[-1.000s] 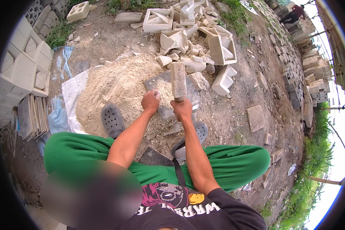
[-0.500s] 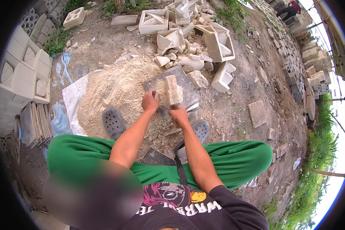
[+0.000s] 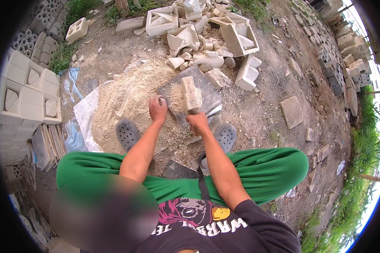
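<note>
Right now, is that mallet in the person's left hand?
No, the right hand grips the mallet by its handle, while the left hand is curled apart from it.

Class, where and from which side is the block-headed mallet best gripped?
Probably by its handle, from the near side, as the right hand does, wrapped round: this narrow part points toward the green trousers, while the bulky head extends away over the dark slab.
</note>
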The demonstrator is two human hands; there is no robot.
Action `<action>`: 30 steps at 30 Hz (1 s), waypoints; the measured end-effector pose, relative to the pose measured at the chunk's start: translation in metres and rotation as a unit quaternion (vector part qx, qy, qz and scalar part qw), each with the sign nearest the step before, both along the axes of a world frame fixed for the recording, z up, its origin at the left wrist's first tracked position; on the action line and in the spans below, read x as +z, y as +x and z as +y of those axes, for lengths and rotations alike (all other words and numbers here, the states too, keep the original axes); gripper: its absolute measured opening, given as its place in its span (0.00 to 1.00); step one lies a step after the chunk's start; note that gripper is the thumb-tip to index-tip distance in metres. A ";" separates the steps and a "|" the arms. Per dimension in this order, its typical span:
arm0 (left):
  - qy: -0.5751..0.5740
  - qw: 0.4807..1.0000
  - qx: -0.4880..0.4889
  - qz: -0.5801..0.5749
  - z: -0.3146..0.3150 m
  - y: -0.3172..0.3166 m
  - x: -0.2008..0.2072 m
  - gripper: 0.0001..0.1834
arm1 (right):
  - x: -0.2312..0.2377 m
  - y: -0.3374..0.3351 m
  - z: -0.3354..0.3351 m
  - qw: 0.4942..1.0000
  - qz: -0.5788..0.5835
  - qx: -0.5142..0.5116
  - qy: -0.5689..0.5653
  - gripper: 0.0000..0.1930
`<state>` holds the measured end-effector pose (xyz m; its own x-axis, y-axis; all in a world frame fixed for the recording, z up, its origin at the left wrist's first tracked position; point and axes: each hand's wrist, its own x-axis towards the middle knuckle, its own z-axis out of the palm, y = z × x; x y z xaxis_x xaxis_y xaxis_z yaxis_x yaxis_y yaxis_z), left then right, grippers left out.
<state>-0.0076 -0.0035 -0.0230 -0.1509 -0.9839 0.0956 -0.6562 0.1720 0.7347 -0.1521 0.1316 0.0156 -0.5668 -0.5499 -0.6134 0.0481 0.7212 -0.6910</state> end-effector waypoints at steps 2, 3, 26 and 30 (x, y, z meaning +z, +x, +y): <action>-0.006 0.998 -0.064 0.000 0.011 0.005 -0.005 0.12 | 0.005 0.003 0.000 1.000 -0.023 -0.010 -0.003 0.12; -0.010 0.992 -0.127 0.009 0.018 0.004 -0.004 0.13 | 0.005 0.002 0.001 0.999 -0.038 -0.018 -0.004 0.12; 0.069 0.992 -0.105 -0.029 -0.003 -0.040 0.017 0.13 | 0.116 -0.031 -0.020 0.995 0.035 -0.017 -0.090 0.12; -0.036 0.992 -0.096 -0.069 0.008 -0.032 0.013 0.14 | 0.084 -0.027 -0.024 0.984 0.137 0.015 -0.117 0.17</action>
